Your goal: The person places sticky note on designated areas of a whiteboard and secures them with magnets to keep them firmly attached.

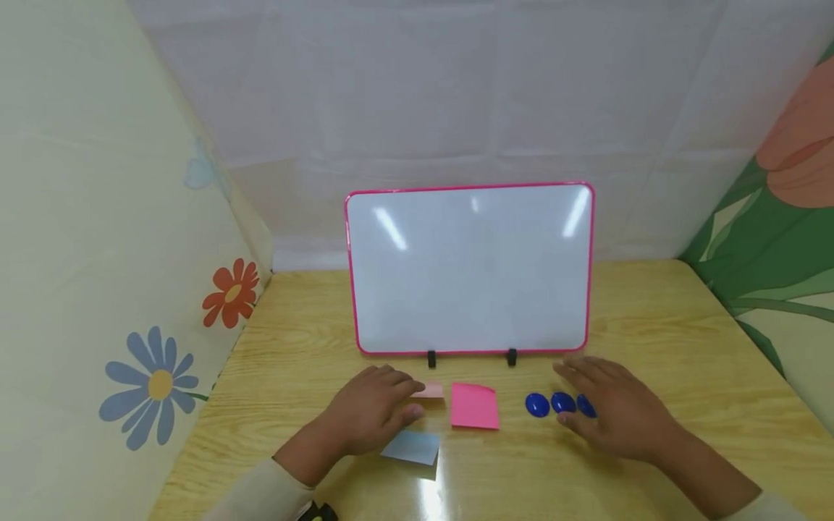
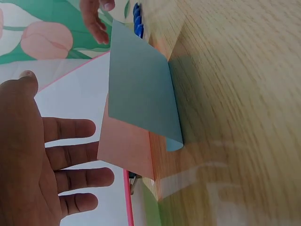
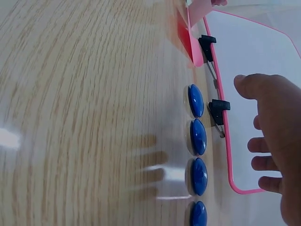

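Note:
My left hand hovers with fingers spread and nothing in its grasp. Beneath and beside it are a light blue sticky note and a pale pink sticky note, the latter partly behind the fingers in the head view. A bright pink sticky note lies between the two hands. On the right, my right hand hangs over a row of blue, dome-shaped round pieces, its fingers loose and holding nothing. It hides part of that row in the head view.
Behind the notes a pink-framed whiteboard stands upright, with two black clips at its lower edge. The wooden table is bounded by a flower-printed sheet at left, another at right, and a white sheet at the back.

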Available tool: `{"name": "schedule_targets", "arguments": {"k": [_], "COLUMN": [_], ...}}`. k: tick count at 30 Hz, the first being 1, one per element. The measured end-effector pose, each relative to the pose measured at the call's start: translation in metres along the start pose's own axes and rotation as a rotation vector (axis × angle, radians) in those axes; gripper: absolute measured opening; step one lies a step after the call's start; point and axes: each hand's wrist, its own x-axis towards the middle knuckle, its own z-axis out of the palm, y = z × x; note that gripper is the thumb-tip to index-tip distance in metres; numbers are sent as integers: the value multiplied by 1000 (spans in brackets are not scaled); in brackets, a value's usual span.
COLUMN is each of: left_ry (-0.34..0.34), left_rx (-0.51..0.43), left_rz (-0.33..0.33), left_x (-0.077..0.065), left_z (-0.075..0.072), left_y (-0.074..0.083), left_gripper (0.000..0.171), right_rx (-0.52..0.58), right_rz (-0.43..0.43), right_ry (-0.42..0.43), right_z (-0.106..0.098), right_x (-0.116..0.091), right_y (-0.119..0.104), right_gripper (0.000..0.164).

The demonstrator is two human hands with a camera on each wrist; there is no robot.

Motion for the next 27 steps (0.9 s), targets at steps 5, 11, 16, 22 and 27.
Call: {"name": "schedule_targets", "arguments": {"k": [5, 11, 16, 22, 27], "left_ry": [-3, -9, -22, -41, -53], "left_rx": [-19, -53, -41, -11, 24], "left_rz": [14, 10, 22, 46, 34], "left_x": [4, 10, 17, 27, 35], "left_z": [1, 5, 6, 5, 7], "left_y": [2, 7, 12, 19, 25], "left_gripper": [44, 43, 38, 32, 28], "right_rx": [-5, -19, -26, -22, -24], "right_rz": [-15, -66, -75, -98, -123], "right_ry": [13, 65, 64, 96, 126], "right_z": [3, 8, 13, 20, 23], "right_x": [1, 3, 6, 8, 10], "right_y": [-2, -5, -6, -7, -9], "right_gripper": [68, 63, 62, 60, 59]}}
